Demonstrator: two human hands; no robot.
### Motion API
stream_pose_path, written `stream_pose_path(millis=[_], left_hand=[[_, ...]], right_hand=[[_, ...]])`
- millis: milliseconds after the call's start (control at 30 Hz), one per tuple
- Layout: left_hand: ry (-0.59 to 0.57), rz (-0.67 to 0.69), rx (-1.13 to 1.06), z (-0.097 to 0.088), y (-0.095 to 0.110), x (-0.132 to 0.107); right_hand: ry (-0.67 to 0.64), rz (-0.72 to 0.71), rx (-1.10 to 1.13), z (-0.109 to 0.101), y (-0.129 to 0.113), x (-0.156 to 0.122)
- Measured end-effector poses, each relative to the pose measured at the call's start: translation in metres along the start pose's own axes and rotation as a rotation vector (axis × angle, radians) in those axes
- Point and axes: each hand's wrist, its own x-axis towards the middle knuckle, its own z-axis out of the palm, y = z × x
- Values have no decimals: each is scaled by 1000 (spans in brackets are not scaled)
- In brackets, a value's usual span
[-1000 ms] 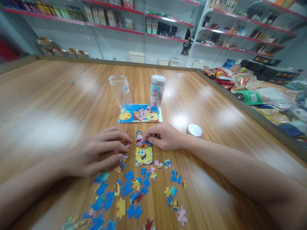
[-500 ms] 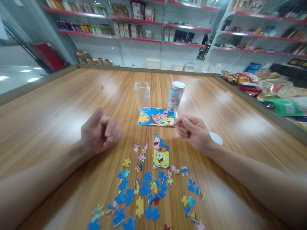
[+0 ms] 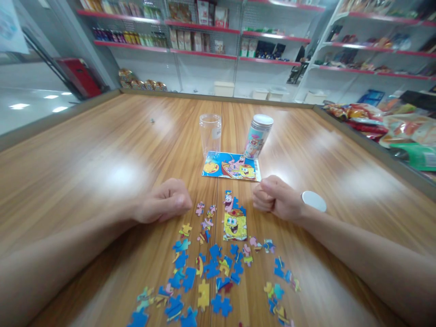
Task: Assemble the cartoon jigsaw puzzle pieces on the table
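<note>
Resting left hand (image 3: 166, 200) and right hand (image 3: 277, 198) in curled fists, with a puzzle section (image 3: 235, 223) joined but many pieces (image 3: 203, 295) left loose!

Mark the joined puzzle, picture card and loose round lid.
Joined puzzle (image 3: 235, 225): head view, on the yellow face.
Picture card (image 3: 231, 166): head view, middle of its printed side.
Loose round lid (image 3: 314, 201): head view, centre of its flat top.
</note>
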Motion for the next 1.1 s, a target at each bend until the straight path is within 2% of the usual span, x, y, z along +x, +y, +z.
stream_pose_path(millis=[267, 433, 500, 633, 767, 900, 1000, 1100], left_hand=[[-15, -24, -12, -4, -2, -5], [-27, 11, -99, -1, 1, -1], [-21, 48, -183, -3, 7, -3], [-2, 168, -506, -14, 16, -10], [-7, 84, -362, -17, 7, -9], [-63, 23, -235, -10, -3, -4], [-73, 12, -220, -8, -1, -4], [-68, 31, -275, -5, 9, -5]], right_hand=[[-42, 69, -157, -2, 3, -8], [-76, 24, -138, 0, 1, -6], [-78, -30, -97, 1, -6, -6], [-96, -147, 92, 0, -17, -10], [-132, 8, 62, -2, -11, -10], [-135, 137, -185, -5, 0, -11], [-146, 171, -304, -4, 0, -12], [-159, 121, -228, 1, -9, -11]])
